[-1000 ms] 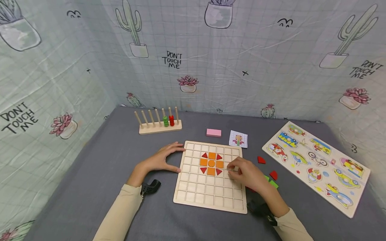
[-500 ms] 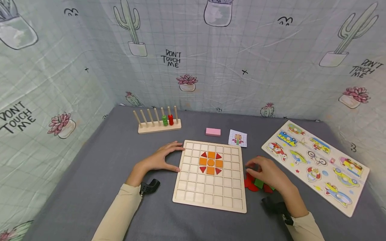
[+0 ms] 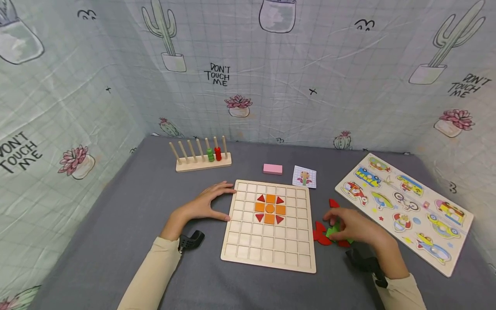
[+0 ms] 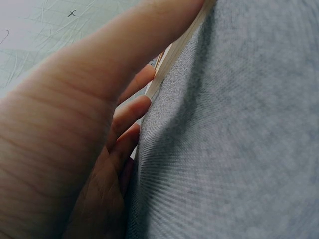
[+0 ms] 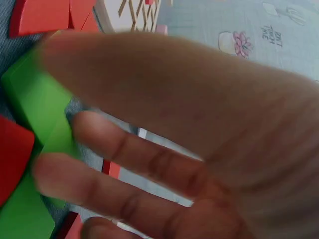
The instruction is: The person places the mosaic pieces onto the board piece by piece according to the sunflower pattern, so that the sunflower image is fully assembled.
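Observation:
A square wooden grid board [image 3: 267,247] lies flat on the grey cloth. Near its middle sit orange squares [image 3: 269,219] around an orange circle [image 3: 269,209], with red triangles [image 3: 280,200] at the corners. My left hand [image 3: 203,204] rests at the board's left edge, thumb and fingers spread apart along it. To the right of the board, my right hand [image 3: 354,226] is over a small pile of green blocks [image 5: 42,94] and red curved pieces [image 3: 323,240]. Its thumb and fingertips come right down at the green blocks, with a gap between them.
Behind the board are a pink block [image 3: 273,169] and a pattern card [image 3: 304,177]. A peg stand [image 3: 203,162] with green and red beads stands at back left. A vehicle puzzle board [image 3: 404,215] lies at right. One red piece [image 3: 334,203] lies apart.
My right hand has moved right, off the grid board and over to the pile of green and red pieces. The left hand has stayed at the board's edge.

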Available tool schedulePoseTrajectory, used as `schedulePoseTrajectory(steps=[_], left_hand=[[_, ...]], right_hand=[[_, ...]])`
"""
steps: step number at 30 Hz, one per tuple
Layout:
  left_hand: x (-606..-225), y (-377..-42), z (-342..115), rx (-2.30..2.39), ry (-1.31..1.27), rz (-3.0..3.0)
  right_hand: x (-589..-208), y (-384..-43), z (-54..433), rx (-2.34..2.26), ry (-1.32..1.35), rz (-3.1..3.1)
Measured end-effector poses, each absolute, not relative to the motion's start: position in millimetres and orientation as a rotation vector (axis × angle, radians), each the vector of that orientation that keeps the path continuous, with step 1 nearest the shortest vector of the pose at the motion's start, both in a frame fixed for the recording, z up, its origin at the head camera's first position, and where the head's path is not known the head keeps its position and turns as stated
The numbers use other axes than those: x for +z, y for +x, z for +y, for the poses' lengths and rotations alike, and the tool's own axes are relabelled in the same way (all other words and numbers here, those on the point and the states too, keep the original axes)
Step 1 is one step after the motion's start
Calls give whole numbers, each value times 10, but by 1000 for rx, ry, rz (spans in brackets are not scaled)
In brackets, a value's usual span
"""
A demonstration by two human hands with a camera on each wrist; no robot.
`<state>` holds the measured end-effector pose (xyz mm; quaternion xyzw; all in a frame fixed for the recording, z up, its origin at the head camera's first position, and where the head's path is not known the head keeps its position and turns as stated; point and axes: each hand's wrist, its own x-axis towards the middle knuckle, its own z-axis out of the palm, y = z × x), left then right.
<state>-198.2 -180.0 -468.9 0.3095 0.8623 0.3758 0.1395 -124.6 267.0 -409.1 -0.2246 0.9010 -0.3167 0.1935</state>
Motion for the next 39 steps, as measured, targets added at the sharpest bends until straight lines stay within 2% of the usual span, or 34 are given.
schedulePoseTrajectory(steps=[27, 39], left_hand=[[-4680, -1984, -1788, 1071, 899, 2498], [-4669, -1968, -1789, 1080, 902, 2498]], right_hand=[[-4138, -1262, 2670, -833, -732, 2603], [-4172, -1279, 2682, -833, -696, 2655]])
